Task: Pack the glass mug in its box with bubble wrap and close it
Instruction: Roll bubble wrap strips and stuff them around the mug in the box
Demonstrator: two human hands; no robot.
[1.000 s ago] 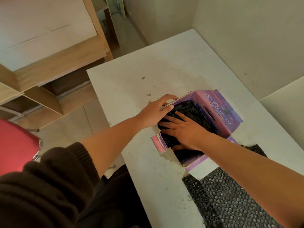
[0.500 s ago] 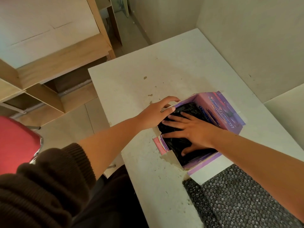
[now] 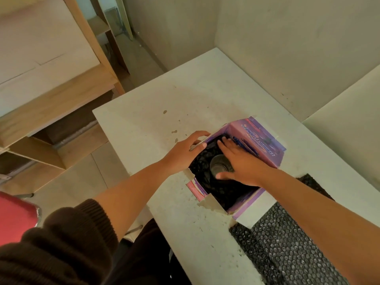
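The glass mug (image 3: 219, 166) stands upright inside the purple box (image 3: 265, 145), its round mouth facing up, with dark bubble wrap (image 3: 202, 161) packed around it. The right hand (image 3: 242, 163) lies over the box's opening with fingers straight and spread, the thumb resting against the near side of the mug's rim and the fingers reaching toward the far wall of the box; it curls round nothing. The left hand (image 3: 183, 154) takes hold of the box's left edge, thumb over the rim and fingers curled on the outer face, so this grip is closed on the cardboard.

The box sits on a pale, stained desk (image 3: 154, 128), its flaps folded outward: a pink-edged flap (image 3: 195, 187) at the near left corner and a white flap (image 3: 255, 210) on the near side. Just nearer than the box, at the desk's near right edge, lies a loose sheet of bubble wrap (image 3: 287, 243). Far left of the box stand wooden shelves (image 3: 51, 95), with a red seat (image 3: 14, 214) low on that side. Plain walls (image 3: 267, 48) rise beyond the box.
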